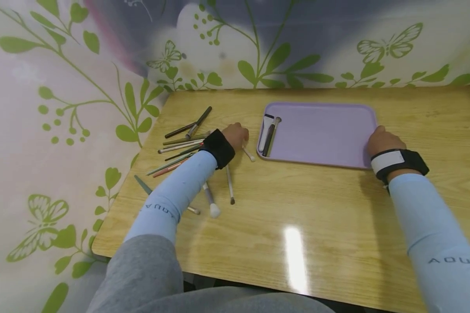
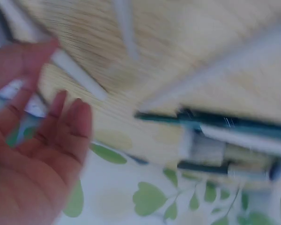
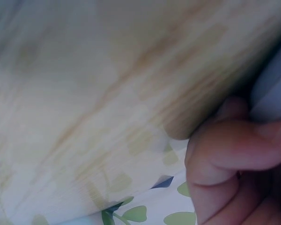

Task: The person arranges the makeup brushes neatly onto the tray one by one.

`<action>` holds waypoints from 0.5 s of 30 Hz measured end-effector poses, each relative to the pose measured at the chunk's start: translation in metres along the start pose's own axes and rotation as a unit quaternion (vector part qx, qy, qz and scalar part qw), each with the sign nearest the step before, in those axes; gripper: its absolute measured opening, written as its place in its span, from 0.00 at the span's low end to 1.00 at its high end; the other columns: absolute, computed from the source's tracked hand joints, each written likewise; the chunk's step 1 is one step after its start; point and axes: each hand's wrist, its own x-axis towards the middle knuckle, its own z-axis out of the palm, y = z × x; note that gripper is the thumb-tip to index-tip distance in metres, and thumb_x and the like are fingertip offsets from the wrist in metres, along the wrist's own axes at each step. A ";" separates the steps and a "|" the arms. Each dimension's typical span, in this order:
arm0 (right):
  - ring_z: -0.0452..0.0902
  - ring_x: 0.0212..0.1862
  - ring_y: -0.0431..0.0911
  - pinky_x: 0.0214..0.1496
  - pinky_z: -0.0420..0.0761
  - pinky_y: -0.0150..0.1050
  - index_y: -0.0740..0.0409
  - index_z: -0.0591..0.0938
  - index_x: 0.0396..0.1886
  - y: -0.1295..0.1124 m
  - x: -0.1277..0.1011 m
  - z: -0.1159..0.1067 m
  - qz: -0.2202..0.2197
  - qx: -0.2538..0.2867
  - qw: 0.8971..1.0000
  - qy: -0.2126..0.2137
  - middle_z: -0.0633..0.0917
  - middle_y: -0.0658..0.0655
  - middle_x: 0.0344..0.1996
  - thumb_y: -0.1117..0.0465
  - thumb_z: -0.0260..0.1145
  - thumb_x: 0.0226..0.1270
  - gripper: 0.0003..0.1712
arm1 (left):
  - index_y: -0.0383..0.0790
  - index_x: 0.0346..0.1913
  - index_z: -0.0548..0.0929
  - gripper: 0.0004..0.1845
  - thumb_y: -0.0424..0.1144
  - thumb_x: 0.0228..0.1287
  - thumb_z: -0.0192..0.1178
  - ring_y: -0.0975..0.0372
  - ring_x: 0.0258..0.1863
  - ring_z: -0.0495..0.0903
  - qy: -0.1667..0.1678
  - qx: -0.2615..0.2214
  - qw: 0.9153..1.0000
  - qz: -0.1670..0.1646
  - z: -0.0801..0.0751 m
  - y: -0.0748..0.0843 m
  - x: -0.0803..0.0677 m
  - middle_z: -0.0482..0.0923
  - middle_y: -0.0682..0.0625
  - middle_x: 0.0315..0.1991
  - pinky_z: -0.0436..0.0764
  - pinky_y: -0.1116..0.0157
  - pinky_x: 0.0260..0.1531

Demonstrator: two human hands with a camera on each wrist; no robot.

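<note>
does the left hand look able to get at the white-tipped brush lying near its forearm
Probably yes. The white-tipped brush lies in the open on the table, beside the left sleeve, with nothing on top of it. The left hand sits farther forward among the other brushes, so it would need to pull back.

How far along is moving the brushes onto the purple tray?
Early. Done: about three brushes lie at the purple tray's left end. In hand: the left hand reaches among the loose brushes on the table; the right hand holds the tray's edge. Left: over a dozen brushes.
</note>
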 end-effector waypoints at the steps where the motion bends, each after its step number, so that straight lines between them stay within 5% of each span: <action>1: 0.68 0.20 0.55 0.17 0.67 0.43 0.75 0.60 0.34 0.000 0.000 0.000 0.002 -0.001 1.000 -0.001 0.72 0.73 0.22 0.68 0.34 0.62 0.12 | 0.44 0.36 0.79 0.10 0.31 0.49 0.56 0.57 0.36 0.72 -0.008 0.011 1.000 0.021 0.009 -0.006 0.008 0.75 0.47 0.35 0.72 0.66 0.35; 3: 0.68 0.20 0.55 0.17 0.67 0.43 0.75 0.60 0.35 0.000 0.001 0.001 0.005 -0.004 1.000 -0.002 0.72 0.73 0.22 0.68 0.34 0.62 0.12 | 0.47 0.41 0.77 0.14 0.31 0.49 0.57 0.56 0.41 0.72 -0.033 0.035 0.998 0.045 0.028 -0.019 0.028 0.73 0.46 0.41 0.72 0.63 0.39; 6: 0.68 0.20 0.55 0.17 0.67 0.43 0.76 0.60 0.35 0.001 0.002 0.000 0.006 -0.004 1.000 -0.002 0.72 0.73 0.21 0.67 0.34 0.62 0.13 | 0.50 0.34 0.77 0.11 0.30 0.49 0.56 0.57 0.35 0.73 -0.012 0.082 0.992 0.098 0.073 -0.052 0.072 0.74 0.49 0.36 0.73 0.62 0.30; 10: 0.68 0.20 0.55 0.17 0.67 0.42 0.75 0.60 0.35 0.002 0.003 -0.001 0.011 0.001 1.000 0.001 0.72 0.72 0.21 0.67 0.34 0.62 0.13 | 0.56 0.23 0.69 0.10 0.34 0.51 0.53 0.64 0.21 0.63 0.082 0.123 0.970 0.193 0.127 -0.094 0.119 0.68 0.55 0.24 0.60 0.66 0.18; 13: 0.68 0.20 0.55 0.16 0.66 0.43 0.75 0.60 0.35 0.001 0.002 0.000 0.008 0.004 1.000 0.007 0.72 0.73 0.21 0.67 0.34 0.62 0.13 | 0.56 0.23 0.66 0.09 0.37 0.53 0.53 0.65 0.21 0.59 0.070 0.110 0.966 0.222 0.115 -0.089 0.105 0.65 0.55 0.23 0.58 0.66 0.20; 15: 0.69 0.20 0.55 0.16 0.67 0.43 0.76 0.61 0.34 0.001 0.001 0.001 0.001 0.003 1.000 0.011 0.72 0.73 0.21 0.67 0.34 0.62 0.12 | 0.50 0.26 0.69 0.06 0.35 0.51 0.54 0.62 0.22 0.62 0.035 0.092 0.971 0.220 0.079 -0.066 0.071 0.67 0.52 0.24 0.61 0.65 0.23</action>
